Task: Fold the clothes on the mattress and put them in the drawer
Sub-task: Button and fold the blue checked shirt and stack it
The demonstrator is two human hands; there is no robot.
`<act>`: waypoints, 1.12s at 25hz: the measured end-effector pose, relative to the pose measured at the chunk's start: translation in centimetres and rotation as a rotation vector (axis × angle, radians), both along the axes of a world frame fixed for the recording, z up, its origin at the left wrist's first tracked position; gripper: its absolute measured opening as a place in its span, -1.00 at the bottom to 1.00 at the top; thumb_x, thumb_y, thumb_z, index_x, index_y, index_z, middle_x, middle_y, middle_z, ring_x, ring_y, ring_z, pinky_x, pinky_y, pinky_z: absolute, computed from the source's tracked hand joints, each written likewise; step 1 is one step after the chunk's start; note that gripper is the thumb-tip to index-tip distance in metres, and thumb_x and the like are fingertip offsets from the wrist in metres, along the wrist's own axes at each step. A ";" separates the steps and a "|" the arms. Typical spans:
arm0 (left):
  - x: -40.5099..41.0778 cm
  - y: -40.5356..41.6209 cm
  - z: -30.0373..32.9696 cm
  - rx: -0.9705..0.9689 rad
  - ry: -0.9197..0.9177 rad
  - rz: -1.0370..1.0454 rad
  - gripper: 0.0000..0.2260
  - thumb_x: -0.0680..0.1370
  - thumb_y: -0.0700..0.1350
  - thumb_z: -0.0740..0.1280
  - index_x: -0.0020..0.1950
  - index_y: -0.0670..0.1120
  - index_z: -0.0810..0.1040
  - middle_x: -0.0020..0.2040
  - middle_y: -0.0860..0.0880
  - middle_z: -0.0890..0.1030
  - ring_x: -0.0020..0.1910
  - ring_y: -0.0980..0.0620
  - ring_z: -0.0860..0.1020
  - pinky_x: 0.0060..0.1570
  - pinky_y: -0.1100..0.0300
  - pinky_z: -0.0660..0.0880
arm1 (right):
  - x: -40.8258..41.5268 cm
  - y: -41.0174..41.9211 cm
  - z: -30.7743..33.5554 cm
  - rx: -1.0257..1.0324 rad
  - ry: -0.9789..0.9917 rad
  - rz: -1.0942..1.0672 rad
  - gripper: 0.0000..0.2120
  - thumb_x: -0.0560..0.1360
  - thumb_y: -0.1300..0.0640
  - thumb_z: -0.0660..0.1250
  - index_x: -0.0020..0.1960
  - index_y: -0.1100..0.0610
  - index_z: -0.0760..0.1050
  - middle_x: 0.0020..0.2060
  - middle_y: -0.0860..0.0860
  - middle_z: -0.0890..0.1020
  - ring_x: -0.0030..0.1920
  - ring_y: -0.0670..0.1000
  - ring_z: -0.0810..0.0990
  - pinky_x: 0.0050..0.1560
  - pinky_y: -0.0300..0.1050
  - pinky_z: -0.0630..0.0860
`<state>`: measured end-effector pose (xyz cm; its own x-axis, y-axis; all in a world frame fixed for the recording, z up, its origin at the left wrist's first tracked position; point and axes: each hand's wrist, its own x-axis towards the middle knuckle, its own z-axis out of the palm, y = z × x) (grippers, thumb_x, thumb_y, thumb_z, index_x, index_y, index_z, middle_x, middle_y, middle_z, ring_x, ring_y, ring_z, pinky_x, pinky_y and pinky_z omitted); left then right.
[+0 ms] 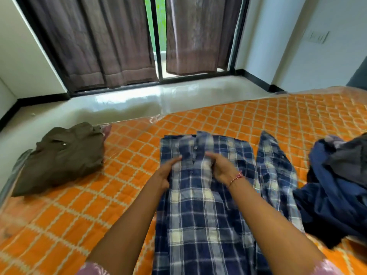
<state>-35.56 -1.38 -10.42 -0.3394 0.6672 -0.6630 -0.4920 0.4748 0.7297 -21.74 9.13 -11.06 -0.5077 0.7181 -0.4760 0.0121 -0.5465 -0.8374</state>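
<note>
A blue and white plaid shirt (200,211) lies flat along the orange quilted mattress (79,205), collar at the far end, one sleeve spread out to the right. My left hand (166,173) holds the shirt's left side near the chest, thumb on top and fingers tucked under the cloth. My right hand (220,167) grips a bunched fold of the shirt front just right of the button line. An olive-brown garment (63,157) lies crumpled at the mattress's left edge. A heap of dark blue and grey clothes (339,187) sits at the right.
The mattress's far edge meets a glossy pale floor (139,100). Beyond it hang brown curtains (95,40) over a dark-framed window. White walls stand left and right. No drawer is in view.
</note>
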 end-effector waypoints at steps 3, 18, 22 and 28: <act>0.8 -1.2 -1.8 -0.130 -0.020 0.024 -0.72 0.59 -0.03 0.29 0.22 -0.16 0.47 -0.04 -0.09 0.54 -0.16 -0.09 0.51 -0.16 0.10 0.48 | 0.0 -0.7 -3.8 -0.083 -0.257 0.055 -0.92 0.55 0.18 0.29 -0.10 0.17 0.48 -0.24 0.01 0.53 -0.22 -0.05 0.45 -0.14 -0.18 0.42; 2.9 -4.2 -5.1 -0.103 0.340 0.134 -0.54 0.60 -0.09 0.27 0.46 -0.22 0.29 0.34 -0.13 0.44 0.21 -0.12 0.48 0.16 0.07 0.42 | 3.6 -4.5 -4.5 0.330 -0.449 -0.131 -0.69 0.59 0.23 0.21 0.32 0.28 0.36 -0.08 0.11 0.59 -0.13 0.03 0.58 -0.13 -0.13 0.60; 10.3 -11.6 -5.0 -0.257 0.825 -0.028 -0.53 0.63 -0.04 0.19 0.49 -0.18 0.18 0.29 -0.19 0.49 0.15 -0.17 0.53 0.06 -0.01 0.49 | 8.4 -17.7 -6.6 0.918 -0.944 0.220 -0.38 0.60 -0.23 -0.05 0.55 0.06 -0.01 0.52 0.07 0.11 0.51 0.09 0.10 0.47 0.17 0.09; 14.9 -18.2 -7.7 -0.061 1.542 -0.431 -0.59 0.63 0.03 0.10 0.44 -0.07 0.35 0.39 -0.23 0.41 0.32 -0.20 0.40 0.13 -0.12 0.36 | 12.1 -27.1 -9.1 1.119 -1.187 0.441 -0.26 0.44 -0.22 0.04 0.55 0.05 0.03 0.45 0.19 0.30 0.45 0.17 0.17 0.34 0.31 -0.04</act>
<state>-20.66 -19.62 -18.07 -0.4802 0.8724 0.0910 0.8342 0.4222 0.3548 -9.63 -17.99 -20.13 -0.5087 0.8542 -0.1073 0.8526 0.4825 -0.2005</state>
